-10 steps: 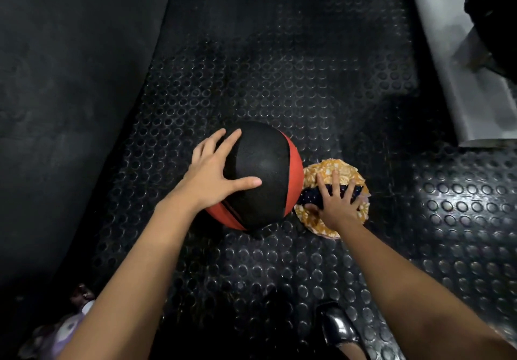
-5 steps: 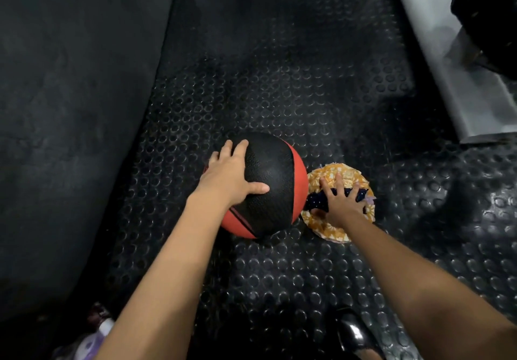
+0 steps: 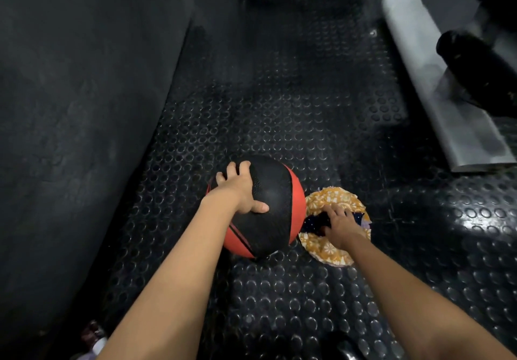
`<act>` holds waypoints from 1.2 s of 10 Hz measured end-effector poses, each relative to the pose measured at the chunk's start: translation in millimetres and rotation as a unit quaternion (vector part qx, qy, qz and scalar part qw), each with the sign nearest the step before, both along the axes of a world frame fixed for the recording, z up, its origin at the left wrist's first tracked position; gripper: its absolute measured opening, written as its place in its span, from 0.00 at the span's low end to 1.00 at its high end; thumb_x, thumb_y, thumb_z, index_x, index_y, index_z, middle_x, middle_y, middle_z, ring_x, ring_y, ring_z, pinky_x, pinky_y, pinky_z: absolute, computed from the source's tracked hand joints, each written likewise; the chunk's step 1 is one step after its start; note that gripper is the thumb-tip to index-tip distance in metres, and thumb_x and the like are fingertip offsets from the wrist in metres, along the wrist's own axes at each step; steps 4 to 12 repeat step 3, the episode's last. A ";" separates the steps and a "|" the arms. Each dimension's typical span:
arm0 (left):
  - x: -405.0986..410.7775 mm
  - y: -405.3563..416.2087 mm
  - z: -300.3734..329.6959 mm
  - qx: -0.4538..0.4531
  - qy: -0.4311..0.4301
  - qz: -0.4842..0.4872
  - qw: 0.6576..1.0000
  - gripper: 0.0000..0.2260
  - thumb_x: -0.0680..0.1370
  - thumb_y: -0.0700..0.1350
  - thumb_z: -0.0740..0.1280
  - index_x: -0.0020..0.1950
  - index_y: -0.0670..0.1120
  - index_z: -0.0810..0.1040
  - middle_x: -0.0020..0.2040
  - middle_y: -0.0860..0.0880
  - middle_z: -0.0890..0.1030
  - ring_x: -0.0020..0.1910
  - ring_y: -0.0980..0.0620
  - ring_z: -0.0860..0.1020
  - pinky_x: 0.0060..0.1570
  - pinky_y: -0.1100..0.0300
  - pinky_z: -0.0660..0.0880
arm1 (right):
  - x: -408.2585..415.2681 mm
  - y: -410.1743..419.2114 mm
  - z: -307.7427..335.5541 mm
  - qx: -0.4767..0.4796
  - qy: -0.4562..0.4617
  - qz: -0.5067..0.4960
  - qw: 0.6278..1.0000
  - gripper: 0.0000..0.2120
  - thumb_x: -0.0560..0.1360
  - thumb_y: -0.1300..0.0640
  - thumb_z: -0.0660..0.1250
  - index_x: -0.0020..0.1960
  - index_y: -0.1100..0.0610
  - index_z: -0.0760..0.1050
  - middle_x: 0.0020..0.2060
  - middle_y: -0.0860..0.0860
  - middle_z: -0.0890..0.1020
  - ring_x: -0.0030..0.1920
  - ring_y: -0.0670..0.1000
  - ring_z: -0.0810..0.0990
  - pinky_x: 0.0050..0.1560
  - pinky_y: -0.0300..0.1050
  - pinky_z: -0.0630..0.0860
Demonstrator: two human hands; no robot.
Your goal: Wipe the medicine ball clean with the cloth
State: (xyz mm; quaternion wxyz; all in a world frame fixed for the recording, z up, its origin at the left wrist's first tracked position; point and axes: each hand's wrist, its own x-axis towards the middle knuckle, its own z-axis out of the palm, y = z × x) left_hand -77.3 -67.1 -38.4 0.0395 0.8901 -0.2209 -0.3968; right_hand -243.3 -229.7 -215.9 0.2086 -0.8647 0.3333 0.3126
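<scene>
A black and red medicine ball [image 3: 275, 192] rests on the studded rubber floor. My left hand [image 3: 240, 189] lies spread over its upper left side, thumb on the black panel, steadying it. Just right of the ball, touching it, a round orange floral cloth [image 3: 328, 250] with a dark blue patch lies on the floor. My right hand [image 3: 340, 224] sits on the cloth's middle with its fingers curled into the fabric, gripping it. The cloth's centre is hidden under that hand.
A dark wall [image 3: 84, 108] rises on the left. At the right runs a grey metal beam [image 3: 447, 108] with a black object [image 3: 475, 60] over it. A small bottle [image 3: 93, 337] stands at the bottom left, and a dark shoe [image 3: 347, 347] shows at the bottom edge.
My right hand's fingers, spread flat on the cloth before, have curled into it. My left hand has slid further over the ball's far left side. The ball and cloth stay put.
</scene>
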 end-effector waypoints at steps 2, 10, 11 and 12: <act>17.3 -7.6 -1.1 0.043 0.010 -0.029 0.999 0.51 0.68 0.57 0.75 0.77 0.46 0.43 0.76 0.42 0.49 0.75 0.37 0.53 0.71 0.41 0.59 | 39.1 -12.1 50.7 -0.110 -0.068 -0.067 0.989 0.28 0.81 0.56 0.54 0.77 0.60 0.47 0.77 0.53 0.50 0.76 0.55 0.44 0.75 0.51 0.48; 39.6 -14.4 12.9 0.061 0.067 -0.023 0.996 0.57 0.65 0.66 0.72 0.78 0.46 0.38 0.78 0.43 0.46 0.76 0.41 0.51 0.73 0.44 0.57 | 84.2 -29.0 90.4 -0.128 -0.157 -0.069 0.977 0.26 0.81 0.55 0.54 0.76 0.60 0.51 0.76 0.53 0.55 0.76 0.54 0.46 0.75 0.50 0.47; 39.6 -14.4 12.9 0.061 0.067 -0.023 0.996 0.57 0.65 0.66 0.72 0.78 0.46 0.38 0.78 0.43 0.46 0.76 0.41 0.51 0.73 0.44 0.57 | 84.2 -29.0 90.4 -0.128 -0.157 -0.069 0.977 0.26 0.81 0.55 0.54 0.76 0.60 0.51 0.76 0.53 0.55 0.76 0.54 0.46 0.75 0.50 0.47; 39.6 -14.4 12.9 0.061 0.067 -0.023 0.996 0.57 0.65 0.66 0.72 0.78 0.46 0.38 0.78 0.43 0.46 0.76 0.41 0.51 0.73 0.44 0.57 | 84.2 -29.0 90.4 -0.128 -0.157 -0.069 0.977 0.26 0.81 0.55 0.54 0.76 0.60 0.51 0.76 0.53 0.55 0.76 0.54 0.46 0.75 0.50 0.47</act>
